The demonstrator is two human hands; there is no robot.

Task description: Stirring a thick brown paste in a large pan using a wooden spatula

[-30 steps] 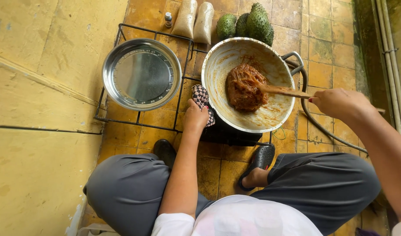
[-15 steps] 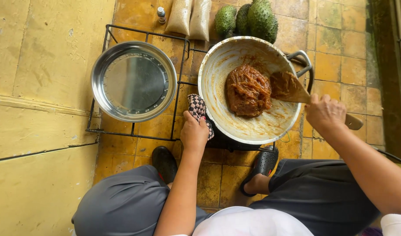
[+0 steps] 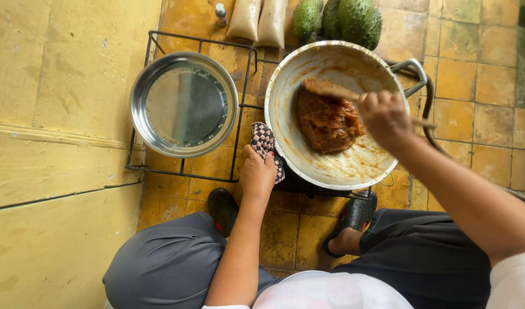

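The right hand (image 3: pixel 383 117), right of centre in the frame, is closed in a fist around the handle of a wooden spoon (image 3: pixel 331 90), whose blade lies on top of the brown paste (image 3: pixel 328 121) in the middle of the big pan (image 3: pixel 337 169). The left hand (image 3: pixel 258 171), lower and nearer the centre, pinches a checked cloth (image 3: pixel 263 139) against the pan's left rim, fingers curled, holding the pan steady. To stir such a thick mass well, it seems wise to keep that rim grip firm through the cloth, drive the spoon under the lump and fold it from the wall inward, scraping the smeared sides so nothing sticks. The pan sits on a black wire rack (image 3: pixel 188 171) over a tiled floor; to its left on the same rack stands a shiny steel bowl (image 3: pixel 184 104). At the top edge lie two pale filled bags (image 3: pixel 258 22), a small bottle (image 3: pixel 220 12) and green spiky fruits (image 3: pixel 354 20).
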